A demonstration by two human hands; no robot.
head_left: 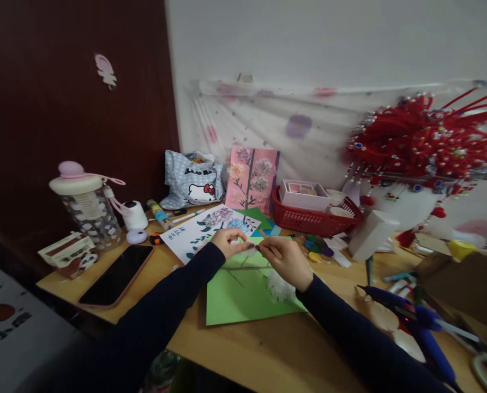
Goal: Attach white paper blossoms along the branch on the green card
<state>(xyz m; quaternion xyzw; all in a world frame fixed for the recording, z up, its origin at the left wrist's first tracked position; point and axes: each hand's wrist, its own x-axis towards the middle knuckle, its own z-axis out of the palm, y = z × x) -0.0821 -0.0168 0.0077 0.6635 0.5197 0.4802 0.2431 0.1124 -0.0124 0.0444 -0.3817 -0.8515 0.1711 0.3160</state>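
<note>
"Card [235, 308], bright green, lies flat on our table [259, 346]. What do we see on it?"

"Our white flower [281, 286] sits toward its right side, partly behind our right wrist. A thin stem [243, 268] crosses the middle; we cannot tell whether it is drawn or stuck on."

"And our hands?"

"Both are over the card, tips nearly meeting. Our left hand [229, 243] curls in from the left, thumb and forefinger closed on a pale scrap [248, 251]. Our right hand [286, 259] pinches the same scrap from the other side, knuckles bent. We cannot make out its shape; it is small and blurred."

"What is just beyond?"

"A white sheet [181, 243] with painted-looking blooms, behind our left hand. Past it, a pink picture [249, 177] stands upright against the wall, between a checked bag [192, 180] and a red basket [308, 220] bearing a white box [304, 196]."

"Our left?"

"A phone [116, 275] lies face up, screen dark, near a capped bottle [90, 213]."

"And our right?"

"A blue glue gun [402, 308] lies beyond our right sleeve, a small red light showing on it. Scissors [486, 371] are near the corner, and a red headdress [423, 136] with beads rises behind, on a white stand."
</note>
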